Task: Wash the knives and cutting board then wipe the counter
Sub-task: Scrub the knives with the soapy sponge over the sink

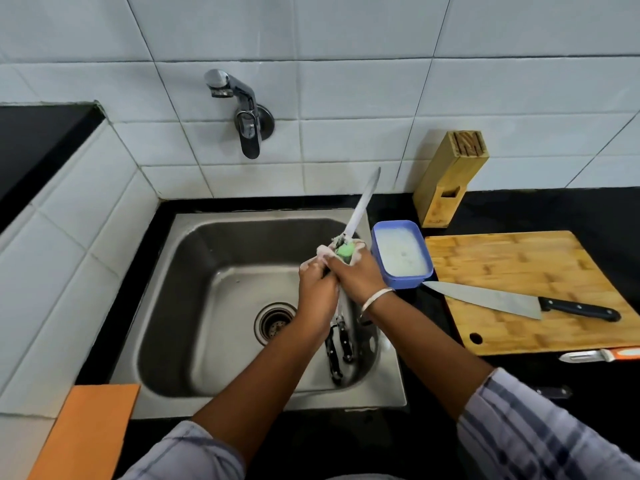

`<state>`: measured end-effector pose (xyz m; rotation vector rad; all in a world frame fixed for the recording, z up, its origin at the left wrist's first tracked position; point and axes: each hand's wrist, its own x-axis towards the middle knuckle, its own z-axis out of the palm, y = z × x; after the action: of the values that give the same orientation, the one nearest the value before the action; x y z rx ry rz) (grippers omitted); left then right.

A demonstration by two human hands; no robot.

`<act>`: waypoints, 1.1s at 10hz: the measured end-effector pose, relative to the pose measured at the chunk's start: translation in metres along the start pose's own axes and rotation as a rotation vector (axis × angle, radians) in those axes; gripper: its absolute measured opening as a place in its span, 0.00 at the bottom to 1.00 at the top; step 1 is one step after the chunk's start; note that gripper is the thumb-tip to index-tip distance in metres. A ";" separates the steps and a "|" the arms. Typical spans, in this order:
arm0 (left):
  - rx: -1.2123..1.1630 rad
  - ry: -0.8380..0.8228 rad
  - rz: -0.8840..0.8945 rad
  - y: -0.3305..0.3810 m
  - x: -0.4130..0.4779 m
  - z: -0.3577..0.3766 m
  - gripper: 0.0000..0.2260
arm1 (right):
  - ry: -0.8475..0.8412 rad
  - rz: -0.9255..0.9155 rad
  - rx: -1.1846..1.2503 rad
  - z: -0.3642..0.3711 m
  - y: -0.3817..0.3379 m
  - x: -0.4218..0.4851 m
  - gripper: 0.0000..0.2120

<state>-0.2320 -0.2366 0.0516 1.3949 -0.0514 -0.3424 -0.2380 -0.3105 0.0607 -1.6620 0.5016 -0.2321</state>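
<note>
So this was the knife-washing step, nowhere near the wiping part yet. The left hand [317, 292] had its grip closed round the handle of a long knife [362, 202], held over the sink [194, 306] in the middle of the frame with the blade pointing up toward the tiles. The right hand [358, 275] had its grip closed on a green sponge [345, 250], foamy, pressed at the base of the blade.

My guess for the next move: run the sponge up the blade away from the edge, then rinse it, which means opening the tap [242, 112] (no water was running that I could see).

Counts:
- one long knife in hand
- black-handled knives [337, 344] lying in the sink, two at least, maybe three, they overlapped
- one big knife [491, 299] on the cutting board [519, 258], right of frame, not washed by the look of it
- one cutting board, on the black desk [588, 209]
- one orange-handled tool [602, 355] at the right edge, couldn't tell if knife or peeler
- one blue tub [394, 224] of soapy water, one knife block [450, 178], one orange cloth [86, 431] lower left
</note>
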 end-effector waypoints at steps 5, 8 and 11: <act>-0.095 0.343 -0.383 -0.019 0.010 0.000 0.15 | -0.227 0.232 -0.339 0.009 0.006 0.000 0.19; -0.263 0.470 -0.536 -0.050 0.027 -0.027 0.17 | -0.373 0.304 -0.200 0.013 0.022 -0.037 0.10; -0.155 0.344 -0.852 -0.077 0.031 -0.015 0.20 | -0.348 0.246 -0.602 -0.030 0.040 -0.056 0.13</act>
<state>-0.2151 -0.2404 -0.0310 1.2455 0.8547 -0.7809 -0.3082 -0.3152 0.0341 -2.1412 0.5329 0.4249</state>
